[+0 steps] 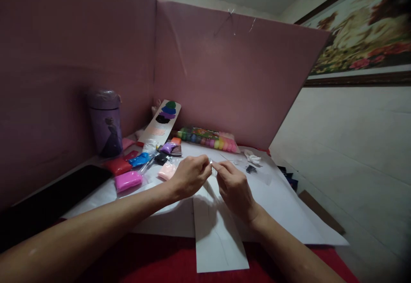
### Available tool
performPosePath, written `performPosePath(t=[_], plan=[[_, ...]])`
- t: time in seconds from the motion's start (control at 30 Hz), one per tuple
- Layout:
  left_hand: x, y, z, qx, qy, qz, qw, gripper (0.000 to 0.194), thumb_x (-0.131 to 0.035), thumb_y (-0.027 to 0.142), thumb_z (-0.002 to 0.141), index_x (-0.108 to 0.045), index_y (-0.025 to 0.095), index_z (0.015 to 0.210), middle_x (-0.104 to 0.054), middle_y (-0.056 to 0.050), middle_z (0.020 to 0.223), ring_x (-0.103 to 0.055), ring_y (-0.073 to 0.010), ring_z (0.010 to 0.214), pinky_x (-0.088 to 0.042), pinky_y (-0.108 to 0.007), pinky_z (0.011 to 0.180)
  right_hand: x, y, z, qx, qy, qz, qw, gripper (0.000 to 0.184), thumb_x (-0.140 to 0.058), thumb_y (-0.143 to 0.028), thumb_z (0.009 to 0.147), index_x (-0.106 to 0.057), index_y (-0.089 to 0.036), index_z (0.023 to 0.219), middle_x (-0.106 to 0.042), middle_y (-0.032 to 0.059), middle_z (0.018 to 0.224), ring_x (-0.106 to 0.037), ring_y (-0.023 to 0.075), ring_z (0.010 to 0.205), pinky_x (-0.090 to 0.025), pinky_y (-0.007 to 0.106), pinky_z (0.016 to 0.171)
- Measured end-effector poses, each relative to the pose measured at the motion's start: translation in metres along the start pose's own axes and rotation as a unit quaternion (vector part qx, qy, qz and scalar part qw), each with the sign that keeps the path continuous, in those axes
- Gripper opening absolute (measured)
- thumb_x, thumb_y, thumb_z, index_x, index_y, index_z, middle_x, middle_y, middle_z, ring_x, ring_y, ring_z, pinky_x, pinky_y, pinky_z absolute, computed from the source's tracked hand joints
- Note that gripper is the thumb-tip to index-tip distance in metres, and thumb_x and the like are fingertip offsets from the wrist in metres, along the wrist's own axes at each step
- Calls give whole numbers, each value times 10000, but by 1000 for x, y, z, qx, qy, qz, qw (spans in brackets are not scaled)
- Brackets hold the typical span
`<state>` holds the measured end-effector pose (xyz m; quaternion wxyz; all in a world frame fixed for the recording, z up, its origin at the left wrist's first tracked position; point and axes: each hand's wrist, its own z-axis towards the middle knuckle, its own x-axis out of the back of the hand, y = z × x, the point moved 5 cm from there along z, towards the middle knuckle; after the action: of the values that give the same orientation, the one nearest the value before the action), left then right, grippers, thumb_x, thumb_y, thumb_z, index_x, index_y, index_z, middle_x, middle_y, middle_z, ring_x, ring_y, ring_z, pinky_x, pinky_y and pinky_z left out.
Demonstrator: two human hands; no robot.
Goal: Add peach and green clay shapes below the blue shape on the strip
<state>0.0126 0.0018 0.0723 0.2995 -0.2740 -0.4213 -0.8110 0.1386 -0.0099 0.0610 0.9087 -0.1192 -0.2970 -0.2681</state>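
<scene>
both hands raised, fingertips meeting. my left hand (194,174) and right hand (236,189) are each pinched closed on one small, pale piece (211,162); its shape and long axis too small to tell. it sits between the two grips, right of my left fingers, left of my right; neither hand clearly nearer. one long, white paper strip (221,248) lies below, long axis running near to far, its far end by my hands.

counts: hands, two. pale piece, one. strip, one. soft, coloured packets, at least seven, left: magenta (128,181), red (117,165), blue (140,159), black, purple, orange, peach. far side: one colour-daubed white card (161,122), one clear bag of multicoloured balls (208,139). far left: one purple lidded cup (106,124). right: one small black scrap (251,169).
</scene>
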Motion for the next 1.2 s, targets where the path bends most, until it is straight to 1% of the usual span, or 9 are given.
performPosePath(t=[0.2,0.37,0.47,0.5,0.57,0.63,0.7,0.87,1.2], plan=[[4,1,0,-60,4,-51,997,243,-391,227,861,-432,183,625,-416,46,540,-357,-100,513,-264,-238,530,-4,-6,2,-7,-28,90,995,421,-445,-127,878,-442,-131,1299,-552,154,1121,-557,230,1019,-495,376,858],[15,3,5,-122,28,-68,990,220,-440,253,854,-512,165,666,-449,34,579,-373,-97,546,-320,-235,575,-3,4,0,-68,8,170,983,293,-481,-145,878,-568,-179,1156,-603,94,976,-591,202,887,-509,355,793],[26,-8,12,-113,86,-116,983,152,-525,289,820,-594,154,832,-571,-33,810,-503,-141,764,-392,-259,700,-6,14,-1,-157,30,261,952,274,-532,-208,863,-597,-190,1129,-604,54,869,-590,165,729,-528,306,658],[26,-13,15,-97,72,-154,981,186,-560,306,801,-607,158,905,-589,-55,916,-523,-160,857,-408,-271,742,-8,17,-2,-184,34,295,937,281,-548,-226,854,-600,-193,1128,-604,46,850,-582,152,686,-526,291,615],[15,-24,19,-47,-19,-271,961,299,-595,344,783,-603,174,1029,-598,-77,1043,-548,-178,942,-441,-286,768,-11,22,-2,-227,48,354,906,286,-587,-249,826,-616,-198,1106,-610,36,834,-566,136,636,-518,273,558],[0,-31,18,6,-121,-393,912,366,-602,377,784,-590,153,1073,-626,-91,986,-594,-178,867,-478,-280,698,-13,27,-3,-256,64,396,879,291,-633,-254,785,-637,-197,1070,-610,22,793,-551,125,598,-512,266,520],[-9,-34,16,34,-169,-461,871,381,-624,393,772,-597,117,1034,-636,-86,856,-613,-165,746,-484,-248,586,-15,31,-3,-271,72,430,858,300,-665,-253,754,-651,-198,1049,-598,-1,720,-528,112,553,-503,262,492],[-9,-31,14,41,-169,-484,858,336,-660,368,751,-626,106,960,-624,-56,750,-584,-122,620,-445,-185,460,-21,34,-3,-261,37,491,830,341,-674,-246,759,-634,-220,1096,-577,-34,630,-519,106,533,-498,264,497],[-10,-29,13,59,-166,-466,867,339,-663,393,742,-645,94,901,-613,-37,658,-536,-89,516,-409,-159,391,-20,34,-1,-254,16,496,830,228,-702,-261,723,-653,-216,941,-525,-45,605,-514,112,567,-486,246,500]])
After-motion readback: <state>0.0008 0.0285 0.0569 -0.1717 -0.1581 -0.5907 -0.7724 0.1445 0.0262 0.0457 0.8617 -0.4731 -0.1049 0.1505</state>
